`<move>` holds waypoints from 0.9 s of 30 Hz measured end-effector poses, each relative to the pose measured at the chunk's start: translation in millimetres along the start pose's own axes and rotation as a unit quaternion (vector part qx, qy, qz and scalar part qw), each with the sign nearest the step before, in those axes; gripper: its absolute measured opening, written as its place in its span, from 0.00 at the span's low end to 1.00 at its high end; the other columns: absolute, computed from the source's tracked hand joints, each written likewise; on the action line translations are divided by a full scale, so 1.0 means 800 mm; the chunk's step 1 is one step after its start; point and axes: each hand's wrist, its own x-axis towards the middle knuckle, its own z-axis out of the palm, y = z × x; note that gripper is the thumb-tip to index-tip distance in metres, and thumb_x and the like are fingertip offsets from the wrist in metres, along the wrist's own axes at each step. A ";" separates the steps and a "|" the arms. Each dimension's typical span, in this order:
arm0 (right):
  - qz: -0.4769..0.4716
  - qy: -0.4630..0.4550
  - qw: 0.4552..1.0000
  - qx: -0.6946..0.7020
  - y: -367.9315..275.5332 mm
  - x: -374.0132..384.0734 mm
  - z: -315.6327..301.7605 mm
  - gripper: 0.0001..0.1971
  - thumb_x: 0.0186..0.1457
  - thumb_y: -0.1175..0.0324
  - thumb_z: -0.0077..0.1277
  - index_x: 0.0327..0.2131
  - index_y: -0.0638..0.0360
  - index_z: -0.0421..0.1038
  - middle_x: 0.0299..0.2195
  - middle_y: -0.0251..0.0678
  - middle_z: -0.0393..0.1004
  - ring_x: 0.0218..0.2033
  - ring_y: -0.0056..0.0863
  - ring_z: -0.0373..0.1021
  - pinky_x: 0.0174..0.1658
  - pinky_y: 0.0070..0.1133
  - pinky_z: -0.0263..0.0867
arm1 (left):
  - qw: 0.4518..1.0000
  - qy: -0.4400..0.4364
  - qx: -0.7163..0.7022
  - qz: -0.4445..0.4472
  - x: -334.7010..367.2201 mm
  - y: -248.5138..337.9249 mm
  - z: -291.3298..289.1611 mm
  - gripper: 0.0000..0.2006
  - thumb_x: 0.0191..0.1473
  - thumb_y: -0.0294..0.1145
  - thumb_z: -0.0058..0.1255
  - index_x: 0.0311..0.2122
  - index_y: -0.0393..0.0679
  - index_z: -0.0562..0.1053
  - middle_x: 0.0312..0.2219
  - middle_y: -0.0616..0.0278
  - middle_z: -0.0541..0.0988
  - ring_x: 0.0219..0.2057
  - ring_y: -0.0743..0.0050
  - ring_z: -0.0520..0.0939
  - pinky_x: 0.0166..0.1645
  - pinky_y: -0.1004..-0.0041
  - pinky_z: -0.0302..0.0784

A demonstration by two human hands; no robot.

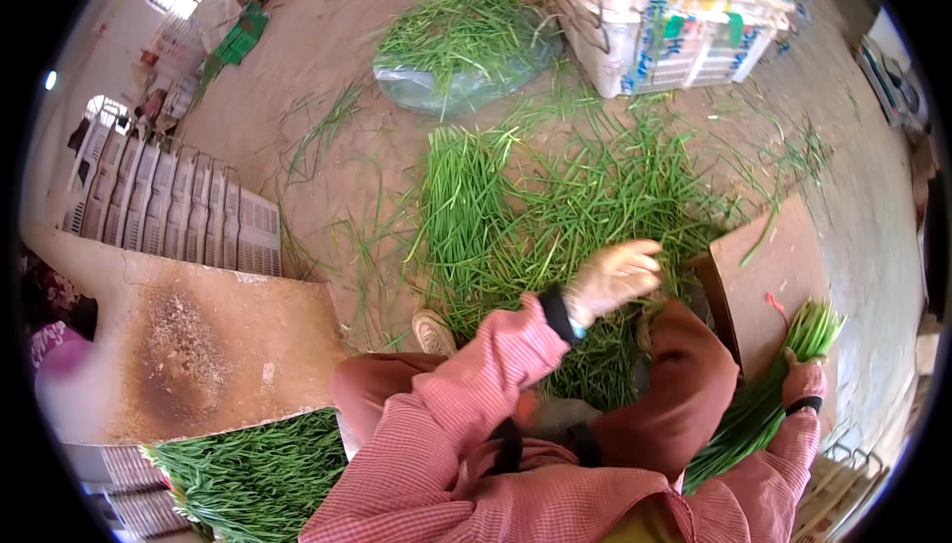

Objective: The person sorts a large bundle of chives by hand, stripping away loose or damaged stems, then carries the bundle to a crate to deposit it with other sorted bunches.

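Observation:
My right hand (801,382), out at the far right, is closed round a thick bunch of green chives (769,406). The pale cut ends of the bunch stick up past the fist, and its leaves hang down beside my right leg. My left hand (617,277) wears a pale glove and reaches across in front of my right knee with nothing in it. Its fingers are stretched out and slightly blurred. Below and beyond that hand lies a loose pile of chives (615,196). A straighter heap of chives (458,196) lies to its left.
A tilted brown board (778,265) with a red tie stands by my right knee. Farther off are a plastic-wrapped chive heap (451,32) and stacked white crates (684,37). To the left are a stained board (198,355), a crate row (169,201) and packed chives (258,479).

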 end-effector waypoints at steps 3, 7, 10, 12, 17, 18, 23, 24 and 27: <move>-0.283 0.193 0.927 0.152 -0.103 0.003 -0.068 0.23 0.52 0.63 0.43 0.49 0.66 0.57 0.45 0.52 0.63 0.48 0.42 0.60 0.49 0.28 0.57 | 0.965 0.207 -0.156 -0.032 -0.006 -0.039 -0.183 0.19 0.45 0.25 0.51 0.45 0.37 0.65 0.33 0.58 0.76 0.33 0.73 0.77 0.40 0.76 0.75; -0.422 -0.028 0.860 0.285 -0.387 0.008 -0.003 0.16 0.47 0.63 0.48 0.39 0.60 0.67 0.32 0.42 0.68 0.35 0.30 0.63 0.39 0.23 0.60 | 0.911 0.405 -0.079 -0.004 -0.037 -0.075 -0.351 0.16 0.45 0.21 0.48 0.43 0.34 0.66 0.32 0.54 0.76 0.31 0.71 0.78 0.38 0.79 0.74; -0.384 -0.171 0.868 0.264 -0.582 0.017 0.134 0.11 0.43 0.61 0.53 0.31 0.54 0.73 0.19 0.33 0.73 0.22 0.20 0.67 0.28 0.19 0.64 | 0.858 0.508 -0.067 -0.031 -0.039 -0.073 -0.422 0.15 0.41 0.13 0.48 0.39 0.34 0.68 0.33 0.55 0.74 0.34 0.69 0.76 0.43 0.77 0.71; -0.404 -0.152 0.868 0.246 -0.689 0.011 0.219 0.10 0.44 0.65 0.51 0.28 0.60 0.73 0.17 0.30 0.70 0.18 0.16 0.64 0.22 0.16 0.61 | 0.854 0.514 -0.078 0.002 -0.042 -0.095 -0.478 0.15 0.41 0.14 0.50 0.38 0.36 0.69 0.32 0.58 0.74 0.32 0.73 0.76 0.42 0.79 0.72; -0.316 -0.112 0.921 0.200 -0.846 -0.016 0.361 0.11 0.45 0.62 0.50 0.24 0.62 0.72 0.15 0.36 0.69 0.17 0.23 0.66 0.24 0.20 0.63 | 0.830 0.555 -0.023 -0.056 -0.030 -0.103 -0.567 0.18 0.42 0.16 0.52 0.42 0.36 0.67 0.34 0.61 0.72 0.33 0.76 0.73 0.42 0.81 0.71; -0.301 -0.122 0.936 0.138 -0.867 -0.028 0.375 0.13 0.46 0.61 0.50 0.23 0.63 0.72 0.15 0.37 0.70 0.17 0.25 0.67 0.25 0.20 0.63 | 0.827 0.559 -0.008 -0.055 -0.032 -0.109 -0.583 0.20 0.42 0.17 0.52 0.44 0.36 0.66 0.36 0.59 0.71 0.35 0.76 0.73 0.43 0.81 0.70; -0.329 -0.075 0.892 0.300 -0.883 0.027 0.464 0.14 0.47 0.61 0.47 0.24 0.66 0.69 0.21 0.43 0.72 0.22 0.33 0.69 0.31 0.22 0.65 | 0.849 0.520 0.019 -0.096 0.030 -0.133 -0.616 0.31 0.42 0.18 0.52 0.53 0.36 0.54 0.43 0.50 0.68 0.44 0.69 0.69 0.47 0.79 0.67; -0.288 -0.120 0.903 0.295 -0.899 -0.016 0.437 0.14 0.47 0.61 0.47 0.28 0.66 0.69 0.24 0.44 0.72 0.26 0.33 0.70 0.33 0.21 0.66 | 0.837 0.536 0.010 -0.108 0.010 -0.135 -0.634 0.35 0.42 0.18 0.53 0.55 0.37 0.50 0.44 0.47 0.67 0.47 0.66 0.68 0.48 0.77 0.67; -0.224 -0.085 0.906 0.347 -0.921 -0.010 0.397 0.22 0.43 0.54 0.50 0.34 0.64 0.68 0.33 0.49 0.72 0.34 0.39 0.70 0.42 0.25 0.64 | 0.866 0.488 -0.047 -0.102 0.031 -0.152 -0.657 0.36 0.46 0.19 0.48 0.57 0.39 0.43 0.47 0.38 0.62 0.50 0.57 0.65 0.52 0.70 0.64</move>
